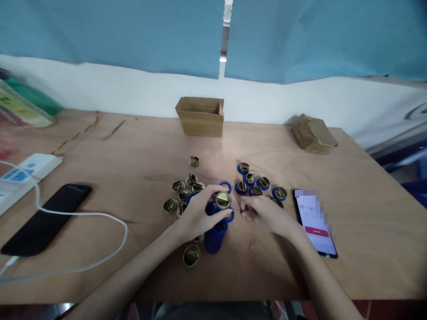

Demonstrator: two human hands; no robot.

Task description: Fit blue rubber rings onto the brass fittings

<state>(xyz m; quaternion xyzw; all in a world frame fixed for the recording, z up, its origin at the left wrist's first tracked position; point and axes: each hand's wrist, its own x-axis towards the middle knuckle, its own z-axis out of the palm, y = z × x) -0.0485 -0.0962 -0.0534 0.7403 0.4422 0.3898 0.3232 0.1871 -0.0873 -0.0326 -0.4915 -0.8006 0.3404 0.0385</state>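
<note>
My left hand (196,216) pinches a round brass-coloured metal piece (223,200) with a slotted or barred face between thumb and index finger. Under and around that hand lie several blue rings (212,243). To its left are several loose brass-coloured round pieces (171,206), and one more (191,255) rests nearer the front edge. My right hand (263,212) is just to the right, its fingers curled together; whether they hold anything is hidden. Beyond it sit several brass-coloured pieces with blue rings around them (263,182).
An opened cardboard box (202,123) stands at the back, with another cardboard box (315,133) at back right. A phone with a lit timer screen (315,224) lies right. On the left are a dark phone (46,220), a white cable (123,240), and a power strip (30,178).
</note>
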